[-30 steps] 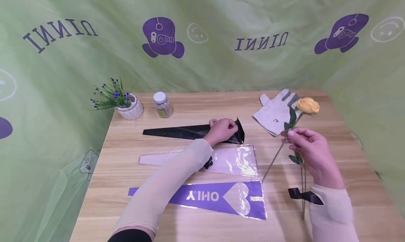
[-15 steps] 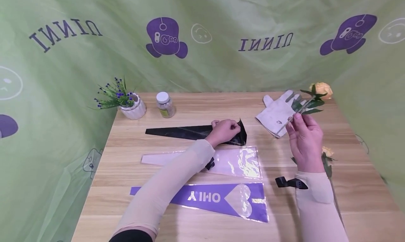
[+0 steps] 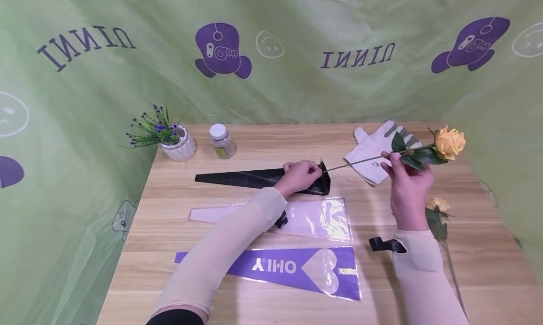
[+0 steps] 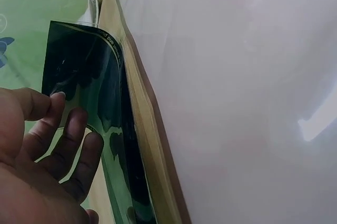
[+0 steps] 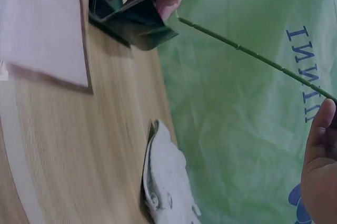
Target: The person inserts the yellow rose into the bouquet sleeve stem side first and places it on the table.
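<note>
My right hand (image 3: 409,188) pinches the stem of a yellow artificial rose (image 3: 450,143) just below its leaves. The bloom points right, and the thin green stem (image 5: 253,54) runs left to the wide end of a black flower sleeve (image 3: 242,178). At that end my left hand (image 3: 299,176) pinches the edge of the sleeve. In the left wrist view the sleeve's edge (image 4: 71,50) stands raised and curved away from the table. Whether the stem's tip is inside the sleeve or only at its mouth, I cannot tell.
A pale pink sleeve (image 3: 305,216) and a purple sleeve (image 3: 288,268) lie nearer me. A second rose (image 3: 439,204) lies by the right forearm. Behind are work gloves (image 3: 369,157), a lidded jar (image 3: 222,143) and a potted plant (image 3: 180,145).
The right hand has turned the rose from a slanted hold to nearly level, its stem now reaching the black sleeve's wide end. My left hand has kept its place.
</note>
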### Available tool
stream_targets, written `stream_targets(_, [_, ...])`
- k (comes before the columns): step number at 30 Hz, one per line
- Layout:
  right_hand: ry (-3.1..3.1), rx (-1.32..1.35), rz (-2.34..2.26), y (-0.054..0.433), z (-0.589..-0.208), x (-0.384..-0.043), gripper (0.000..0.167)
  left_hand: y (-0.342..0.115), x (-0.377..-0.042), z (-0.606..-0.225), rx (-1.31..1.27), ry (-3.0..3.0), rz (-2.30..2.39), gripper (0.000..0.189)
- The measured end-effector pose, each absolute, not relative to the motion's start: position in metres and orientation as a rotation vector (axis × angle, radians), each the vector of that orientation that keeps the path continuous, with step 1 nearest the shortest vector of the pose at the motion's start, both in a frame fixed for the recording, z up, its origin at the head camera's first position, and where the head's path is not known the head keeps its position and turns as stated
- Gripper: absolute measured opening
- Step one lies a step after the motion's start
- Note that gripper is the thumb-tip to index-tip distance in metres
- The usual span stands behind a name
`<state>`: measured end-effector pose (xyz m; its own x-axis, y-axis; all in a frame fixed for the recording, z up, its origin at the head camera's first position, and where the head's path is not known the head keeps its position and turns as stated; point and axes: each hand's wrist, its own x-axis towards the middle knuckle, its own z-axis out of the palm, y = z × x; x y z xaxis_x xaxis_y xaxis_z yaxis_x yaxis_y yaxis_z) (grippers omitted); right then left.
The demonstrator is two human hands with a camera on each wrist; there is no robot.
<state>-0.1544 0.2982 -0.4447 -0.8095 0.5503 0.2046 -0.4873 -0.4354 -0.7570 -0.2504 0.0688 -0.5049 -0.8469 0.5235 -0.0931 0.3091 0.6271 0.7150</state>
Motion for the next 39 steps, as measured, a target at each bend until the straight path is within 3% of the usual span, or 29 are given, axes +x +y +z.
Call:
stream_targets(7, [-1.328,-0.171,2.094,0.299,-0.447,-0.151,0.033,0.07,-0.249,-0.501,0.683,2.566,1.034,0.022])
stream_targets(25, [-1.439,-0.126,1.927,0.295,-0.455,-0.148,0.023,0.078,-0.243,-0.499,0.698,2.534,1.068,0.026])
stream_targets(39, [-0.998,-0.42,2.525,0.301,-0.473,-0.153,0.049,0.078,-0.242,-0.505,0.684,2.529,1.097,0.023])
